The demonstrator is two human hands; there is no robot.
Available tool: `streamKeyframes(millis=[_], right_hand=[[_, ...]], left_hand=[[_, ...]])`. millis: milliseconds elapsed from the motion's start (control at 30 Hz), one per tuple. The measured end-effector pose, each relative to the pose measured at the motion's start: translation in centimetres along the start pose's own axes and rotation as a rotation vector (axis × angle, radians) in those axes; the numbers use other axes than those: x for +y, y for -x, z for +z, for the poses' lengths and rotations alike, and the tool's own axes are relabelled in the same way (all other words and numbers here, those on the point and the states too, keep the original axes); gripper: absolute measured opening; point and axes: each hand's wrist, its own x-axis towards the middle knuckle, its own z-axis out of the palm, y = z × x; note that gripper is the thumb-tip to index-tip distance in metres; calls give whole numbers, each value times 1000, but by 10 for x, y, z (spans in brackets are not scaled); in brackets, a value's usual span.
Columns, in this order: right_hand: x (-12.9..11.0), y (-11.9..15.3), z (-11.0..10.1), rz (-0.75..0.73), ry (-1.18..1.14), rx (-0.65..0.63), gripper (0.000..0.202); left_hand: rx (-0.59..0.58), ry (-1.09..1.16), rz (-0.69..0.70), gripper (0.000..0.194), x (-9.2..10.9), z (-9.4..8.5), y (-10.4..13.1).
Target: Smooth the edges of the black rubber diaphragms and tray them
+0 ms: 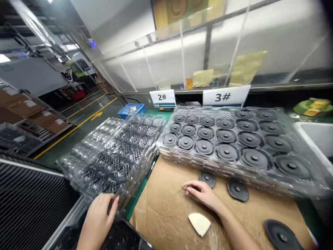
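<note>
My left hand [100, 217], at the lower left, is loosely curled by the front corner of a clear plastic tray [140, 152]. Its thumb stands a little apart from the fingers, and I see nothing held. Over the brown cardboard [161, 205], my right hand [201, 194] has thumb and fingertips pinched together. Thin dark marks or slivers show at those fingertips, too small to name. Beside this hand lie a round black rubber-like disc [207, 178] and another black disc [238, 190]. A cream wedge-shaped piece [199, 224] rests just in front of it.
Stacked clear trays [179, 156] at the right hold rows of black discs. One more black disc [282, 236] lies at lower right. A blue bin [132, 110] stands behind the left trays. A black ribbed surface [33, 205] is at far left, and a white container [317, 139] at right.
</note>
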Motion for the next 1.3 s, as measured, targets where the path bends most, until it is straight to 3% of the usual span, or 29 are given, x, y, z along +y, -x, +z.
streamKeyframes(millis=[133, 333, 433, 567, 800, 1300], right_hand=[[1, 2, 0, -36, -39, 17, 32], [-6, 10, -4, -77, -83, -56, 28], [-6, 13, -8, -88, -110, -92, 26], [-7, 14, -11, -97, -122, -113, 25], [-5, 14, -10, -87, -125, -113, 27], [2, 13, -8, -57, -100, -85, 36]], left_hand=[[-31, -41, 31, 28, -2, -4, -9], [-167, -64, 103, 30, 0, -19, -26], [-182, -93, 107, 32, 0, -26, -27], [-170, -143, 94, 39, 2, -28, -20], [-113, -206, 70, 53, 9, -16, 0], [-54, -205, -63, 45, 18, -12, 19]])
